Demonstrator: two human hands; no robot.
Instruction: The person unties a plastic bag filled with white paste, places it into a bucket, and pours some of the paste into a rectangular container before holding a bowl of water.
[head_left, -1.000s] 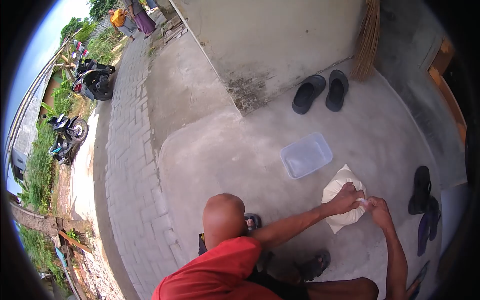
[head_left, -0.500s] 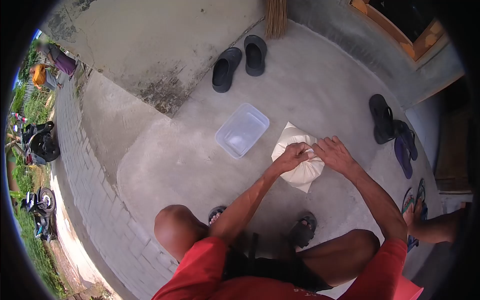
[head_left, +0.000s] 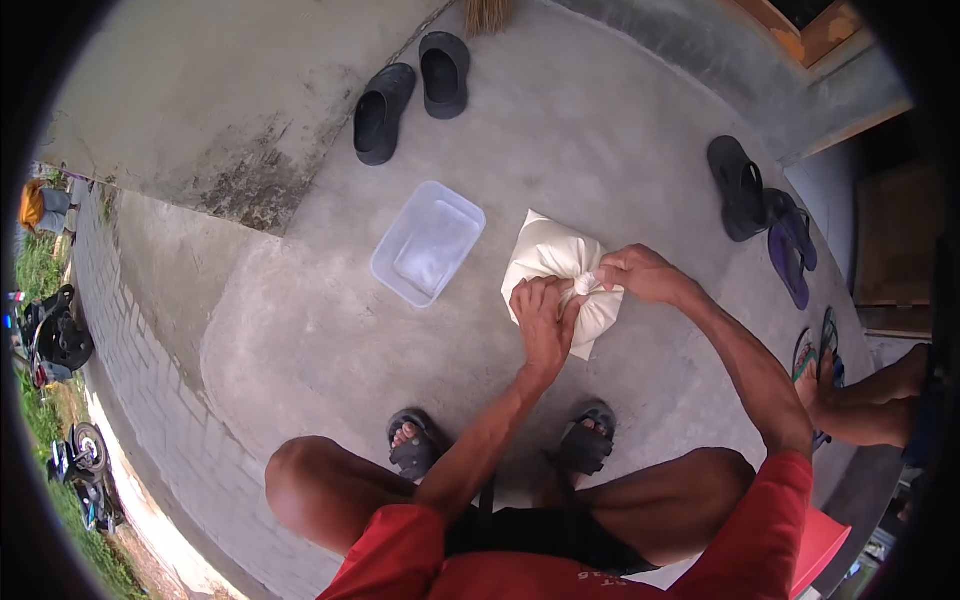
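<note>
A full cream-coloured bag (head_left: pixel 545 245) rests on the concrete floor in front of me, its neck gathered into a twisted knot (head_left: pixel 584 285). My left hand (head_left: pixel 545 322) lies over the near side of the bag, thumb and fingers closed on the cloth-like folds beside the knot. From the other side, my right hand (head_left: pixel 640 274) pinches the gathered neck at the knot. Whether the bag is cloth or plastic I cannot tell. A clear plastic container (head_left: pixel 428 243) sits to the left of the bag, touched by neither hand.
Dark clogs (head_left: pixel 383 113) stand beyond the container, near a broom (head_left: pixel 487 15). More sandals (head_left: pixel 790 248) lie at the right. Another person's leg (head_left: pixel 860 400) is at the right edge. Motorbikes (head_left: pixel 60 335) and a person in orange (head_left: pixel 42 207) are at the far left.
The view has shifted, so floor things appear further left and higher. My left hand has turned and spread lower over the bag; a compact knot now shows between my hands.
</note>
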